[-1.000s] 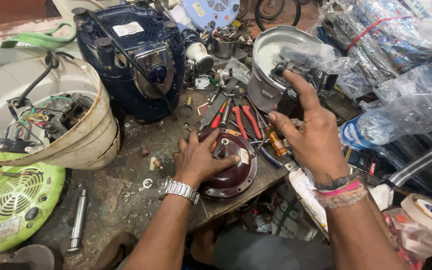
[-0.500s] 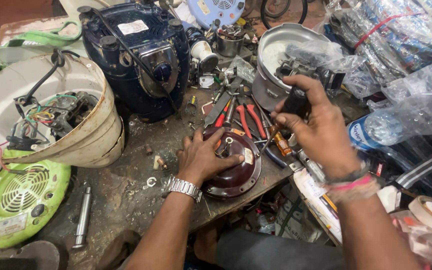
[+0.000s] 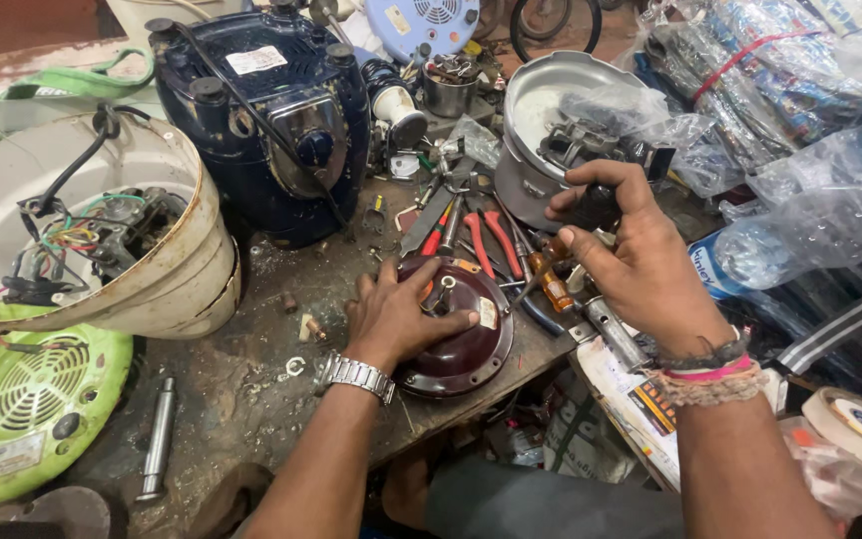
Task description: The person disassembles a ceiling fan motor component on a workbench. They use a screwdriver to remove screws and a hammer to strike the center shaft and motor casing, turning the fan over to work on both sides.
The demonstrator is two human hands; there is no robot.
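Head view: my left hand [image 3: 398, 317] is flat on the maroon round housing [image 3: 461, 339] at the bench's front edge, fingers spread, pinning it. My right hand [image 3: 631, 262] is clamped around a small black part [image 3: 596, 207], lifted just above the pliers [image 3: 481, 240]. Looks like mid-disassembly; the next move needs the housing kept steady. Housing is glossy domed metal; bench [image 3: 231, 389] is gritty and scarred.
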